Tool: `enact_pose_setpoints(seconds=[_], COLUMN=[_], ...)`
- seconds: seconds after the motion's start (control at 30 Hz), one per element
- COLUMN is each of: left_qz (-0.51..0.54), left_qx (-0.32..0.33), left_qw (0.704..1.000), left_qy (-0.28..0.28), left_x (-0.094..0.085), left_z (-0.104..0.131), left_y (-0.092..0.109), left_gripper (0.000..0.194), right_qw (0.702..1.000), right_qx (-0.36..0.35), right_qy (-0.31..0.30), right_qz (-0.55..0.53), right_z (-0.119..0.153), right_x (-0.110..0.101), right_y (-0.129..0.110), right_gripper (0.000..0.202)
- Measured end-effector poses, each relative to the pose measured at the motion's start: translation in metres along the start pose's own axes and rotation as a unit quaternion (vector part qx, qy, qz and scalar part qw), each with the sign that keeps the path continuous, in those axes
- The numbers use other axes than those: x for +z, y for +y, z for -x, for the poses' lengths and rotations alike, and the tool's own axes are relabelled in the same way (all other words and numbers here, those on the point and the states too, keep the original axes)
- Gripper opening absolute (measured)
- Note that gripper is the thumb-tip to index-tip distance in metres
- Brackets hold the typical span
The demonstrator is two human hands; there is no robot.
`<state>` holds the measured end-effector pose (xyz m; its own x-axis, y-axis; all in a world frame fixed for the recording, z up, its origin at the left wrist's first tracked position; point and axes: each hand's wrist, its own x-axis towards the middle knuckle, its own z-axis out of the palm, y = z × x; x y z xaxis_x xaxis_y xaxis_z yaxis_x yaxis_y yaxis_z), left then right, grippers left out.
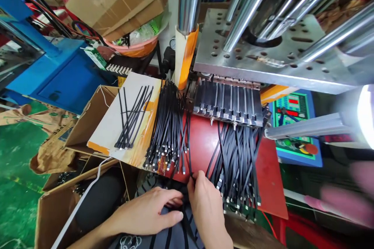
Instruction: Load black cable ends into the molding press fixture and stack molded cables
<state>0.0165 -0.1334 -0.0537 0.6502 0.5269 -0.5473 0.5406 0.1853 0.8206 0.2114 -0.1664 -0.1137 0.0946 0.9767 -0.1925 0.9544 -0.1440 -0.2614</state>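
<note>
My right hand (206,208) is closed in a pinch on a flat black cable (189,151) with a metal plug end, at the front edge of the red table. Close by on the left, above my lap, my left hand (149,212) has its thumb apart from its half-curled fingers. Its fingertips are partly hidden beside dark cable. A dense bundle of black cables (168,132) lies ahead of my left hand, plugs toward me. To the right, another bundle (238,163) runs out from a metal mould block (229,103) and hangs over the table edge.
Several cables (131,116) lie on a white board (109,124) at left. Above the mould block is a press plate (263,66) with steel columns. A control panel (295,124) and a blurred lamp arm (309,125) stand right. Cardboard boxes (48,218) sit lower left.
</note>
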Motion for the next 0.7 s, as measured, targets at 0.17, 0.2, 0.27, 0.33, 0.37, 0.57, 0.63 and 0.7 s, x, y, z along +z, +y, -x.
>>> enact_pose_setpoints(seconds=[0.17,0.2,0.27,0.33,0.37,0.57,0.63,0.7], left_qz=[0.04,0.073,0.187,0.337,0.401,0.435,0.378,0.308], left_qx=[0.009,0.006,0.014,0.047,0.064,0.105,0.096,0.079], left_qw=[0.998,0.997,0.982,0.935,0.904,0.883,0.909,0.933], left_qy=[-0.04,-0.034,0.016,0.1,0.131,0.144,0.147,0.17], left_x=[0.003,0.005,0.013,0.024,0.029,0.031,0.027,0.024], left_z=[-0.012,-0.016,-0.028,-0.043,-0.051,-0.077,-0.079,-0.08], left_y=[-0.005,-0.007,-0.007,-0.003,0.001,0.021,0.021,0.018], left_gripper=[0.042,0.046,0.054,0.055,0.052,0.042,0.045,0.047], right_qw=[0.999,0.996,0.983,0.956,0.942,0.988,0.986,0.986], right_qx=[0.021,0.021,0.001,-0.042,-0.06,0.11,0.139,0.128], right_qy=[0.005,0.001,-0.034,-0.112,-0.153,-0.092,-0.087,-0.1], right_qz=[-0.048,-0.083,-0.179,-0.266,-0.293,-0.065,0.031,0.039], right_z=[-0.001,0.0,0.005,0.011,0.012,-0.008,-0.017,-0.02], right_x=[0.0,-0.002,-0.013,-0.029,-0.038,-0.049,-0.04,-0.037], right_y=[0.009,0.013,0.022,0.033,0.038,0.037,0.03,0.028], right_gripper=[0.015,0.013,0.012,0.015,0.017,0.026,0.023,0.021])
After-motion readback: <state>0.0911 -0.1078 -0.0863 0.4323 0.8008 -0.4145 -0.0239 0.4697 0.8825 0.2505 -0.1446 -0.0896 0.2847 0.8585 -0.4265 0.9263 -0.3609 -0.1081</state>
